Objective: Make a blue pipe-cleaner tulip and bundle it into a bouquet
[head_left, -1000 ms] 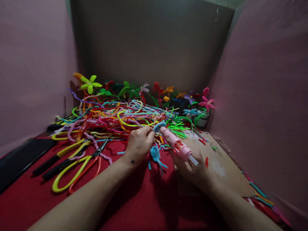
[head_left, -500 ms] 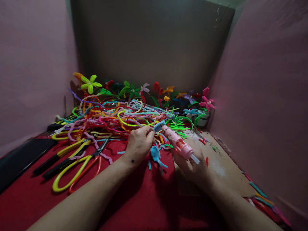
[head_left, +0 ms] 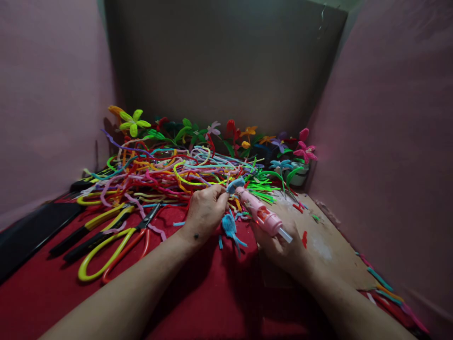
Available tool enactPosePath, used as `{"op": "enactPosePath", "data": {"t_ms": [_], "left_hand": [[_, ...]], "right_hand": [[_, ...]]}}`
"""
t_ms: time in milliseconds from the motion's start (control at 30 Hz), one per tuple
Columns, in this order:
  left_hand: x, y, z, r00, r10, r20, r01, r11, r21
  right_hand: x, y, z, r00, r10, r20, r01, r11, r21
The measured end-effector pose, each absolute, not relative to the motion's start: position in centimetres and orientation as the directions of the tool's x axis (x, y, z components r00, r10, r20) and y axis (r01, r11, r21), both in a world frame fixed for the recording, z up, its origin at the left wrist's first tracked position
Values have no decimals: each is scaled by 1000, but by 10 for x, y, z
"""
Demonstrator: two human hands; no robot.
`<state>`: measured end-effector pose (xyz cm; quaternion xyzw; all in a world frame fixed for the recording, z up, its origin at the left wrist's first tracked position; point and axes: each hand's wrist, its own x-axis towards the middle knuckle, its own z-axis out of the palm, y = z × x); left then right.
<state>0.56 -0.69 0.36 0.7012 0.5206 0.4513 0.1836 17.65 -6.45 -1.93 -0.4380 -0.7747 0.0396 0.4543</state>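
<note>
Between the fingertips of my left hand is a small blue pipe-cleaner petal. My right hand grips a pink hot glue gun, its nozzle touching or very close to the petal. A clear glue stick juts from the gun's rear, and a small red light glows on its side. Below the hands, another blue pipe-cleaner petal with loose ends lies on the red cloth.
Behind the hands spreads a tangled heap of coloured pipe cleaners, with finished pipe-cleaner flowers along the back wall. Scissors and yellow-black pliers lie at left. A cardboard sheet is at right, beside the pink wall.
The petal has tilted slightly in my left fingers, and the glue gun's nozzle has shifted a little down and left along it. Otherwise the scene looks the same.
</note>
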Motion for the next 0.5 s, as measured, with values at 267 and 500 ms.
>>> {"op": "enactPosePath", "data": {"t_ms": [267,500], "left_hand": [[5,-7,3,51,891,451,573,-396,718],[5,-7,5,48,889,456,589,-394,706]], "right_hand": [[177,-66,-16,-222,729,648,647,607,-461],[175,-67,-14,-215,703,678,652,620,-437]]}}
